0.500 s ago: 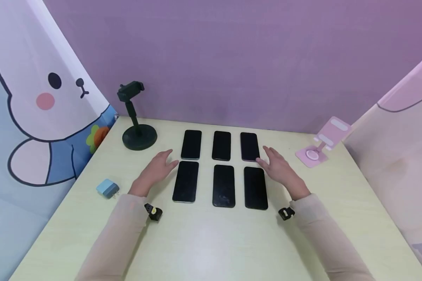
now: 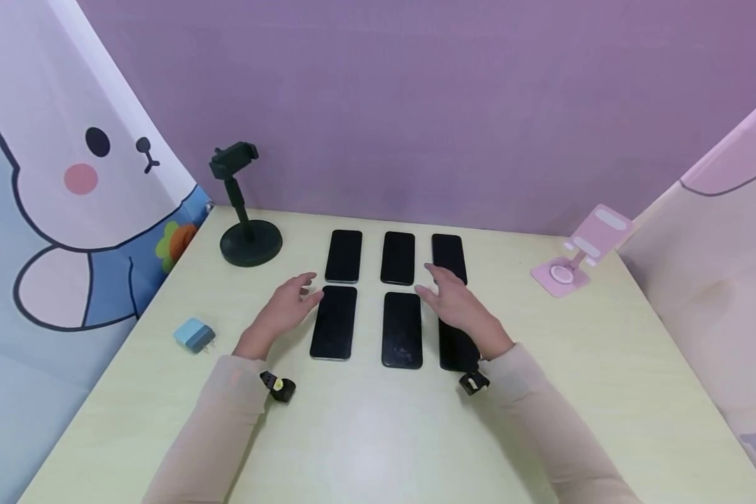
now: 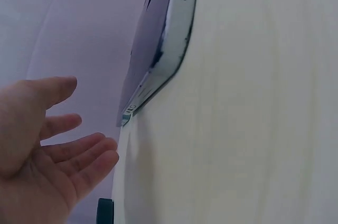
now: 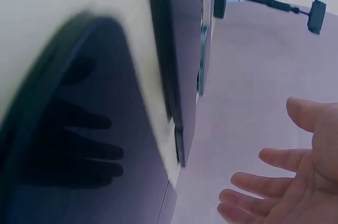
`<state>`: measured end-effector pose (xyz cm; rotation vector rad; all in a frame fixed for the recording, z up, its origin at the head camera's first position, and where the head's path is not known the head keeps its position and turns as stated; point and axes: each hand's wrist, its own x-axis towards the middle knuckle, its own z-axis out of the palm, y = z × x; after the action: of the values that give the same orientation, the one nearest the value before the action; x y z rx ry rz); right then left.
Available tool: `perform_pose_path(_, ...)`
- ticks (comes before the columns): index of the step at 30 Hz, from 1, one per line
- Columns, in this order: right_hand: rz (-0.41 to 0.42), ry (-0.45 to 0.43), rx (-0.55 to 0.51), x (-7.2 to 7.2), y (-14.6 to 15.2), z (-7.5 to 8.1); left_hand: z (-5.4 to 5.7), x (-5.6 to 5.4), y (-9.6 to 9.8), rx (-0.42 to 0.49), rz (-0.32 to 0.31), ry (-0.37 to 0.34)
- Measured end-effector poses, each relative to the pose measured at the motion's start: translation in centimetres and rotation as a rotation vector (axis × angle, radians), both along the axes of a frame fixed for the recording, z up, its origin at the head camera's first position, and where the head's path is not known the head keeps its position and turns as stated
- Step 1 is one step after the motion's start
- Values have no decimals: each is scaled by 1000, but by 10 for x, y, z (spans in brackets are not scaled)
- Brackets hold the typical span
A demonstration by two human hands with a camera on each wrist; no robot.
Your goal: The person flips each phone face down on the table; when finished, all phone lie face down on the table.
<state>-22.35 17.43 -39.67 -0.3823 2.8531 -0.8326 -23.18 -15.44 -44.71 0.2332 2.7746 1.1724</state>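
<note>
Black-screened phones lie face up on the table in two rows of three. My left hand (image 2: 283, 310), fingers relaxed, is beside the front-left phone (image 2: 334, 323), its thumb tip at that phone's upper left edge; the left wrist view shows nothing in the hand. My right hand (image 2: 463, 308) hovers over the right column with fingers spread and holds nothing. It partly covers the front-right phone (image 2: 456, 350) and the lower end of the back-right phone (image 2: 449, 253). Its thumb reaches toward the front-middle phone (image 2: 402, 332). A dark reflection of the right hand shows on a phone screen (image 4: 132, 182).
A black phone stand (image 2: 250, 243) with a round base is at the back left. A pink folding stand (image 2: 561, 278) is at the back right. Left of my left arm lies a blue charger plug (image 2: 194, 334). A purple backdrop (image 2: 416, 119) borders the table's far edge.
My right hand has moved left, from the right side of the phones to above the right column. The left hand has barely shifted. The phones lie where they were.
</note>
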Motion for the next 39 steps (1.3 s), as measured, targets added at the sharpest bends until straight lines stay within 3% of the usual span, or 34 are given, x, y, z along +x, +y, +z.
perform_pose_path(8,69,-29,-8,-7,-41,-5,1,1,2,3,3,-8)
perform_pose_path(13,99,-77,-55,-9,-67,-10,-2,-1,3,2,-29,19)
perform_pose_path(22,105,-95,-79,-18,-99,-28,1,-5,9,-9,-11,-41)
perform_pose_path(29,80,-158,-99,-24,-112,-36,-2,-11,11,-19,-23,-44)
perform_pose_path(39,-90,-311,-422,-23,-123,-42,-5,-11,12,-24,-4,-25)
